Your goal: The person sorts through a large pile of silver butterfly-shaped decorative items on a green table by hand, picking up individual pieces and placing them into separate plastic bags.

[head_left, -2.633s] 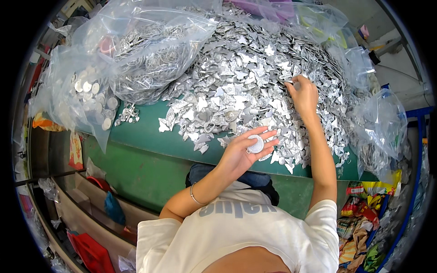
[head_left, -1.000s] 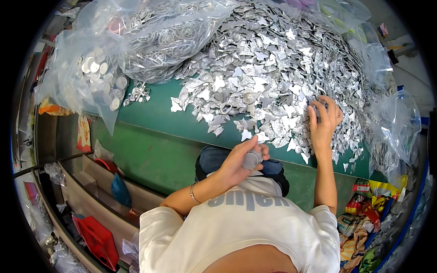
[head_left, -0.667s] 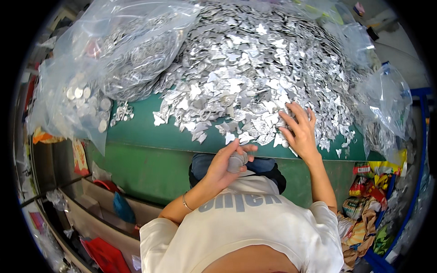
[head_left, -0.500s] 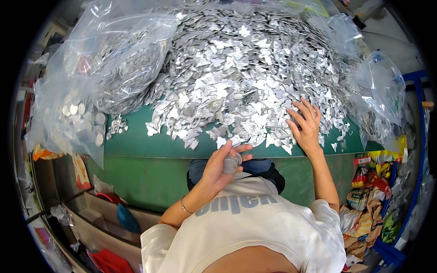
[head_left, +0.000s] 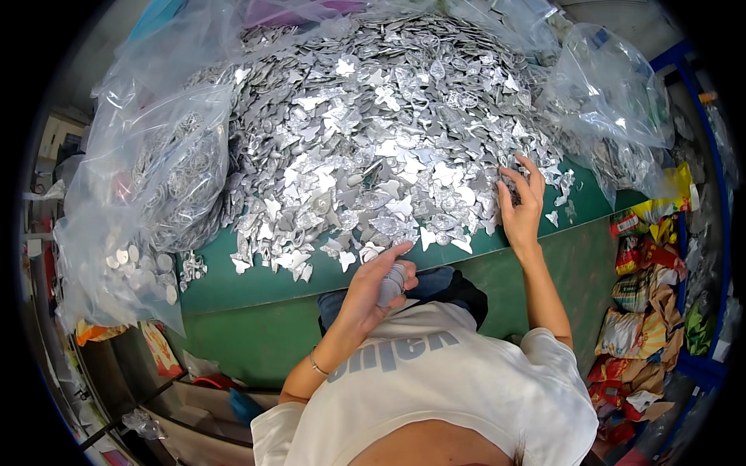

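A broad heap of small silver metal pieces (head_left: pixel 342 147), many butterfly-shaped, covers most of the green tabletop (head_left: pixel 233 289). Just off the table's near edge, my left hand (head_left: pixel 362 297) is closed around a short stack of round grey metal discs (head_left: pixel 391 284). My right hand (head_left: pixel 525 211) rests at the heap's right side, its fingers curved and apart with their tips among the pieces. Nothing shows in its grasp, though the fingertips partly blend into the heap.
At the left, a clear plastic bag holds round discs (head_left: pixel 140 268), beside another bag of metal pieces (head_left: pixel 183 167). A few loose bits (head_left: pixel 192 268) lie near them. A clear bag (head_left: pixel 610 97) stands at the right, above colourful packets (head_left: pixel 633 283) by a blue frame (head_left: pixel 684 264).
The view has swung, so the table appears tilted. The left-hand fingers have curled further round the discs. My right hand stays at the heap's right side, fingers still curved.
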A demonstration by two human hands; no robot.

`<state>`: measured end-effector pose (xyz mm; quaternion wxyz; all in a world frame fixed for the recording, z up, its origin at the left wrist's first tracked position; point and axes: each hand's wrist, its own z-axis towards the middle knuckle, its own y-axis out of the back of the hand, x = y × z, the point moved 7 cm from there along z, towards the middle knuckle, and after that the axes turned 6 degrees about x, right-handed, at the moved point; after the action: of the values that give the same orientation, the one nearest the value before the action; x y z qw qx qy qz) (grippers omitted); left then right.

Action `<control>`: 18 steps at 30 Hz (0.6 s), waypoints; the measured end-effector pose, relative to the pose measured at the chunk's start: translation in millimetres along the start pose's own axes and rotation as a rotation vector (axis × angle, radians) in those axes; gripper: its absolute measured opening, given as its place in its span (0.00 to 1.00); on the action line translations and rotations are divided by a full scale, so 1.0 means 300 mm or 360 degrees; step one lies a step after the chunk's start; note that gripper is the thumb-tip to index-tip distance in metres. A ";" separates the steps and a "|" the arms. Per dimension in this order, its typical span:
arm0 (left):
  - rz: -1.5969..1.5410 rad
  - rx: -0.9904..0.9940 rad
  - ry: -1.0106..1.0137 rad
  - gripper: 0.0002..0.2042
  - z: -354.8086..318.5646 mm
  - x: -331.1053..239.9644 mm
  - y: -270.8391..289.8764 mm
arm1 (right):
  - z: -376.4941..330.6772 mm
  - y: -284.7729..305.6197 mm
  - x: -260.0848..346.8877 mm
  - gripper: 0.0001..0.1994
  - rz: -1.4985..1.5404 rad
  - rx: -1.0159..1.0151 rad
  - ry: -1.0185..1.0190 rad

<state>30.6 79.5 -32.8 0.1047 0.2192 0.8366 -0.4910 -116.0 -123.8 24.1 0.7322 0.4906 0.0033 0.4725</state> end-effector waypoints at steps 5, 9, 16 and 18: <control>0.0116 0.0079 0.0056 0.19 0.032 0.017 -0.041 | -0.035 -0.057 0.092 0.10 -0.0157 0.0360 0.0292; 0.0061 0.0128 0.0131 0.13 0.056 0.039 -0.069 | -0.015 -0.100 0.142 0.10 -0.0257 0.0499 0.0342; -0.0019 0.0020 0.0122 0.12 0.079 0.056 -0.062 | -0.027 -0.019 0.132 0.06 0.0328 0.0298 0.0208; -0.0002 0.0028 0.0104 0.12 0.090 0.055 -0.069 | -0.058 0.024 0.153 0.06 0.0515 0.0028 0.0350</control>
<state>5.3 51.7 -36.5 0.0752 0.2355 0.8353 -0.4910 -103.6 -79.0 41.3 0.6376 0.4365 0.0087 0.6347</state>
